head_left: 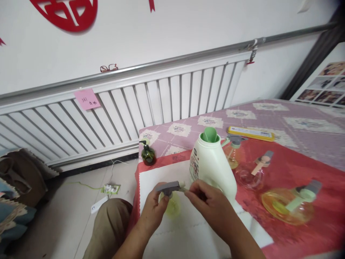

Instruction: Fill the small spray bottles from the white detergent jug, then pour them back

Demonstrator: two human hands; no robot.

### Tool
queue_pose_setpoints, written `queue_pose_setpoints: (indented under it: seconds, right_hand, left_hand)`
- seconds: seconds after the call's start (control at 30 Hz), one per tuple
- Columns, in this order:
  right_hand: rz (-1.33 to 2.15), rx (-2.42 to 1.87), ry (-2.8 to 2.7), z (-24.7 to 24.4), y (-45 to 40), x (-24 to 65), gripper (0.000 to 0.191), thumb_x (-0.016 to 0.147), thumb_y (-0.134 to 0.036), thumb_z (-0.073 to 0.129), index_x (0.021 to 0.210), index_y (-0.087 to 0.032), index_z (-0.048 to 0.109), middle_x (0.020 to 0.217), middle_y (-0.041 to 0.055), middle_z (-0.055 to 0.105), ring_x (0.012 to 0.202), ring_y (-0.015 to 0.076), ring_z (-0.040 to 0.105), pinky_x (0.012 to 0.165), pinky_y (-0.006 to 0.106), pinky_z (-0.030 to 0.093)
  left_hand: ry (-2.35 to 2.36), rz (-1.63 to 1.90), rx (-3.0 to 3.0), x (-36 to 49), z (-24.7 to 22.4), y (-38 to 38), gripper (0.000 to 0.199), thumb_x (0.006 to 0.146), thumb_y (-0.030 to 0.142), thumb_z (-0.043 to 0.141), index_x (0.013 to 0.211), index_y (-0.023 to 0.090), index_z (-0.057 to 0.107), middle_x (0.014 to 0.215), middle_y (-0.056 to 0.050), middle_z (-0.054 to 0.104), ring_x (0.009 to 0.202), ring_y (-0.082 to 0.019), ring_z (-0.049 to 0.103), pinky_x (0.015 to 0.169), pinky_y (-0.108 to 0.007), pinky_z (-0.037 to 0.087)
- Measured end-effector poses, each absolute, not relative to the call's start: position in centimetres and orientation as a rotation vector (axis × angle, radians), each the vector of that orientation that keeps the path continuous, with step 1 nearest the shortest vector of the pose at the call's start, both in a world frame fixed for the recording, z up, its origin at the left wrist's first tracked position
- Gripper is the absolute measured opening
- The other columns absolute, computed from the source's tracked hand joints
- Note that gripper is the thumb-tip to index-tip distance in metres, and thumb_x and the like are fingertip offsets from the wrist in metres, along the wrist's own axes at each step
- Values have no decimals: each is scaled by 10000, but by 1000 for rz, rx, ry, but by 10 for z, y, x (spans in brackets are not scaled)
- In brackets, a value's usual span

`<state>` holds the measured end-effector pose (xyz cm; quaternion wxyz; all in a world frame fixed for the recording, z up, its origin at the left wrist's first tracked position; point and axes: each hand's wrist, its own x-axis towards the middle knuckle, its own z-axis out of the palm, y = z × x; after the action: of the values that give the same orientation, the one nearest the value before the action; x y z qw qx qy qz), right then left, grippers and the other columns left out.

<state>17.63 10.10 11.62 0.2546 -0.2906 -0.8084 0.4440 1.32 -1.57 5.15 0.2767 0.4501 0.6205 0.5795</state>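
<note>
A yellowish clear spray bottle [173, 207] with a grey spray head [169, 187] stands in front of me on the white sheet. My left hand [156, 207] is closed round the spray head, thumb at its neck. At the nozzle end, the fingers of my right hand [206, 198] are pinched together by the trigger. Just behind my right hand is a large pale green jug [212, 165], uncapped, with a green cup [210, 135] in its mouth.
Three more spray bottles, one upright behind the jug [234, 153], a pink one [250, 174] and an orange-yellow one [288, 207], are to the right on red cloth. A dark green pump bottle [148, 154] stands at the table's left edge. Behind lies a yellow case [250, 133].
</note>
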Motion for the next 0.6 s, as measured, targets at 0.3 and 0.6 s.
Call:
queue_pose_setpoints:
  seconds: [0.3, 0.6]
  right_hand:
    - [1509, -588, -1935, 106, 103, 165, 260, 896, -436, 522, 1016, -256, 665, 972, 48, 700, 860, 211, 645, 770, 355, 529]
    - [1815, -511, -1898, 63, 119, 143, 307, 853, -304, 607, 1154, -254, 644, 1213, 67, 676, 1046, 237, 648, 909, 413, 509]
  left_hand:
    - [1649, 1576, 1121, 16, 51, -17, 380, 913, 455, 499, 1173, 200, 608, 1195, -86, 653, 1147, -259, 557, 1043, -422, 397]
    - [1504, 1676, 1074, 18, 49, -11, 304, 906, 442, 534, 1114, 221, 540, 1189, -77, 640, 1146, -251, 572, 963, -387, 466]
